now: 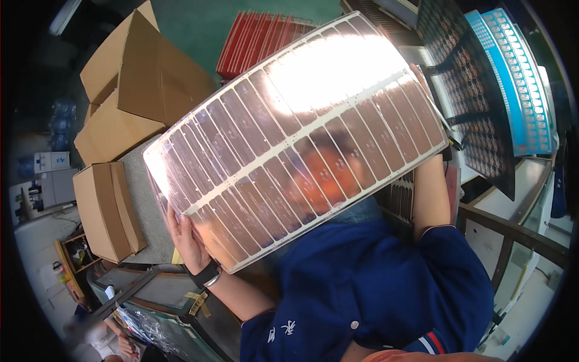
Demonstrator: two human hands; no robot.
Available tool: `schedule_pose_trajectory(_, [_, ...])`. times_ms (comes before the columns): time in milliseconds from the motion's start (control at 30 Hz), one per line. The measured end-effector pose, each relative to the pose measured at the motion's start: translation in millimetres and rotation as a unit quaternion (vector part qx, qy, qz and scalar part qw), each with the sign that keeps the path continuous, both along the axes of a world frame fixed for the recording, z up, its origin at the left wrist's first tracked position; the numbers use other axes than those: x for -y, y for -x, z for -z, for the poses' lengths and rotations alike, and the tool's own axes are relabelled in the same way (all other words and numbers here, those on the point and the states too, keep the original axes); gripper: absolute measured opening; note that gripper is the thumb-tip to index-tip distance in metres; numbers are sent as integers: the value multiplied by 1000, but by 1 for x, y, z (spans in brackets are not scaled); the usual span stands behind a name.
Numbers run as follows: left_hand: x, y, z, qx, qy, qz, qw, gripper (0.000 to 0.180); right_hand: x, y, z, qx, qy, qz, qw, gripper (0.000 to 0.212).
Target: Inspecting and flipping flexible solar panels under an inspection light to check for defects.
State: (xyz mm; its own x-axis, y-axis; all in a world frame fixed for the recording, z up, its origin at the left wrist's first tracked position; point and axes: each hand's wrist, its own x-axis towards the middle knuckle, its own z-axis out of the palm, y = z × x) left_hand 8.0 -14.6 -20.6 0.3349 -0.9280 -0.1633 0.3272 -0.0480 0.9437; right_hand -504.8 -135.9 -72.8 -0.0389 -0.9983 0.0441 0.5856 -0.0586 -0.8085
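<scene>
A big glossy panel (295, 142) fills the middle, held up tilted, its far right end higher. Cream borders frame three rows of narrow brownish cells, and a glare whitens the far part. The left hand (188, 238) grips its near left edge, fingers wrapped on the rim. The right hand is hidden behind the panel's right side, grip unclear. Cardboard boxes (129, 90) sit far left.

Right hand hidden behind glossy sheet (295, 139); left hand (188, 238) partly.
</scene>
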Motion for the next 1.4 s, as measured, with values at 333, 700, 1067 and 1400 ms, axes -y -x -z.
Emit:
schedule_pose_trajectory(333, [0,6,-6,-1,4,-23,1000,47,-22,12,-55,-119,-23,-18,992,47])
schedule_pose_trajectory(700, [-3,11,-16,-8,-2,-54,999,43,-20,14,-53,-234,-70,-80,966,42])
schedule_pose_trajectory(1067, [-5,18,-26,46,-31,-35,998,40,-26,10,-29,-269,-103,-15,958,41])
schedule_pose_trajectory(1400, [-2,23,-38,-14,-13,-7,1000,31,-20,21,-14,-226,-160,53,959,37])
